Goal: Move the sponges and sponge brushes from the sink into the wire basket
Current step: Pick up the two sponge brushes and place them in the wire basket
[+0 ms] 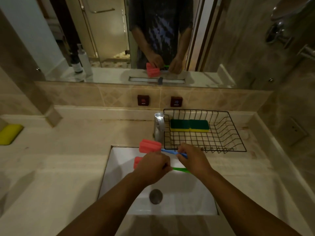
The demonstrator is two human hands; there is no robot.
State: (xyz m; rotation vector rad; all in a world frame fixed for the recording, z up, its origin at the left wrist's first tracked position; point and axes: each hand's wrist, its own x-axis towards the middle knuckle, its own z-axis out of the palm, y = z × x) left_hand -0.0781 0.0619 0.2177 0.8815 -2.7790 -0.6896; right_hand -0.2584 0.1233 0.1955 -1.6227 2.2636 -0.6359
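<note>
Two sponge brushes held above the sink (119, 171): blue-handled brush (150, 147) clamped in right hand (190, 156) fingers, green-handled brush (179, 169) gripped in closed left hand (151, 167). Both pink foam heads pointing left. Two green-and-yellow sponges (189, 126) lying side by side, touching, inside wire basket (226, 133) beside faucet (158, 126). One yellow sponge (9, 133) on counter, far left.

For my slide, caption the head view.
Over the sink, left hand and right hand hold two sponge brushes; two sponges already sit in the wire basket.
</note>
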